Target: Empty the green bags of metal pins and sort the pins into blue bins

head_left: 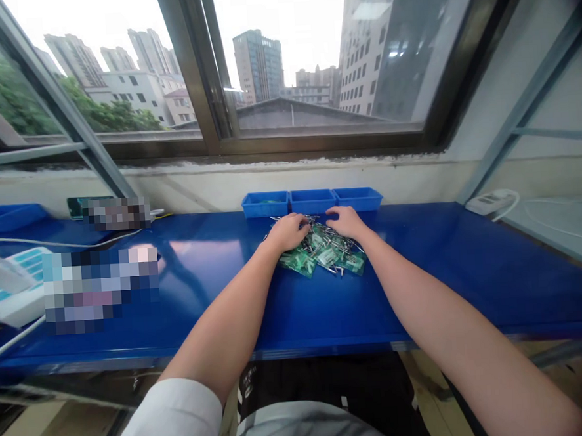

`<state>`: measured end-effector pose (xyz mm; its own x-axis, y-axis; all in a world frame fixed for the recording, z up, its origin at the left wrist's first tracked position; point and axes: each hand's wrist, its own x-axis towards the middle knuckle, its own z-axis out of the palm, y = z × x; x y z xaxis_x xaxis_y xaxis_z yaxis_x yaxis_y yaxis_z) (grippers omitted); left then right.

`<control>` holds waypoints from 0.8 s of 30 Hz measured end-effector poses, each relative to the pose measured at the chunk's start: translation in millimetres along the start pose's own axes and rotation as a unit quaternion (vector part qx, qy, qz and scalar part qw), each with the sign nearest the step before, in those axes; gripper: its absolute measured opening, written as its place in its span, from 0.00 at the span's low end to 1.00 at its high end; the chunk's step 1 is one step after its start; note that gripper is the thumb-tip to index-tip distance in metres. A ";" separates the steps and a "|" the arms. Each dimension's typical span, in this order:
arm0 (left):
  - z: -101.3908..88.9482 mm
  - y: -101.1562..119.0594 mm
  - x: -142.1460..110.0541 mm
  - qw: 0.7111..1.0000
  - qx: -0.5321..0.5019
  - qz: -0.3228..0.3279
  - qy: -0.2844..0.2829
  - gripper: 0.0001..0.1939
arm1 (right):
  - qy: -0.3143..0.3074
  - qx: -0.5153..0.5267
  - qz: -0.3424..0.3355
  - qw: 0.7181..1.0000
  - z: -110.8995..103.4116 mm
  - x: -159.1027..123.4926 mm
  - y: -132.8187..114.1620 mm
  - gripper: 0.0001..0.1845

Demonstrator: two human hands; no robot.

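Note:
A heap of small green circuit boards with metal pins [322, 250] lies on the blue table [423, 282], just in front of three blue bins. My left hand [288, 231] rests on the heap's left side with its fingers curled down into the boards. My right hand [346, 221] lies on the heap's far right side, fingers bent over the pile. What either hand grips, if anything, is hidden under the fingers.
Three shallow blue bins [312, 201] stand in a row by the window wall. At the left lie a white-and-blue device [9, 284], cables and a blue tray [5, 216]. A white power strip [490, 200] sits at the right.

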<state>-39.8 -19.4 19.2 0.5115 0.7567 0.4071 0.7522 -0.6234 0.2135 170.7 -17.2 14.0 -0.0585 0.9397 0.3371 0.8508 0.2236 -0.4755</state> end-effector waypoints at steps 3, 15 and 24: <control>1.3 -0.9 0.1 1.000 0.001 0.000 -0.005 0.16 | -0.042 -0.008 0.011 0.999 2.1 -1.7 0.8 0.20; 0.4 0.5 0.7 1.000 0.007 0.003 -0.027 0.15 | -0.052 -0.031 -0.051 0.997 1.7 -2.7 -4.7 0.12; 0.7 0.7 1.1 1.000 0.000 0.012 -0.024 0.14 | -0.048 -0.014 -0.070 0.996 6.0 -2.4 -7.7 0.11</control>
<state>-38.4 -18.9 19.2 0.5487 0.7497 0.3699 0.7391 -0.6418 0.2045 161.1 -19.6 12.0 -0.2255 0.9208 0.3181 0.8452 0.3473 -0.4063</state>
